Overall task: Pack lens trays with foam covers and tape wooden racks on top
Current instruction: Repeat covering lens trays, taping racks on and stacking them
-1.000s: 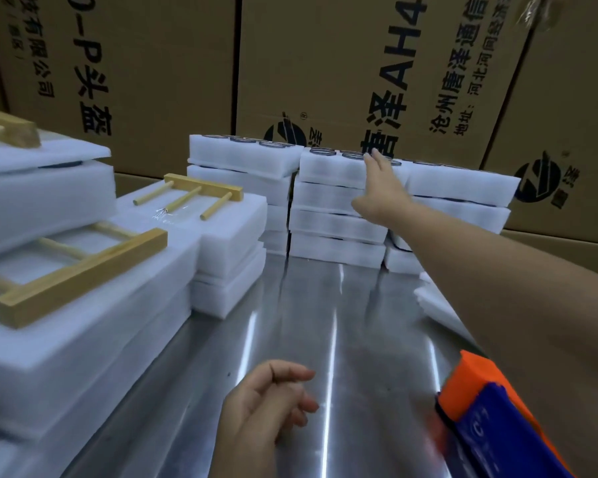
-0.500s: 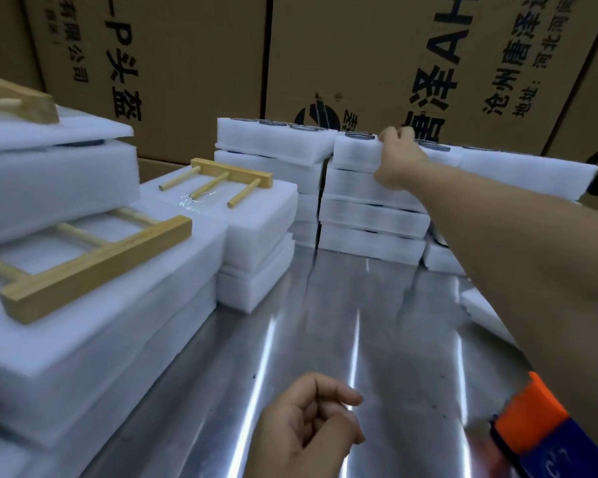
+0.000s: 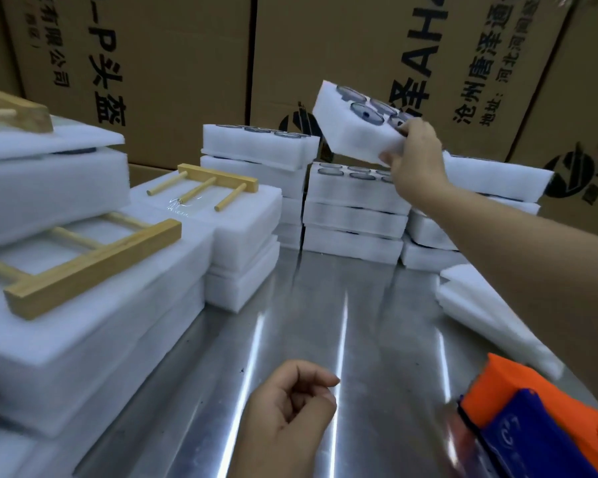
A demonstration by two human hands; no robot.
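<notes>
Up high, the right hand (image 3: 415, 159) grips a tilted lens tray (image 3: 358, 127) (round lenses visible in it) above the stack (image 3: 354, 215); the left hand (image 3: 290, 405) hangs loosely curled, holding nothing.

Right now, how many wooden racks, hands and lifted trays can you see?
Wooden racks: 3
Hands: 2
Lifted tray: 1
Total: 6

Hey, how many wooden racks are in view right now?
3. Near rack on the left foam stack, middle rack on the shorter stack behind it, cut-off rack at the far left edge. More may be hidden.
</notes>
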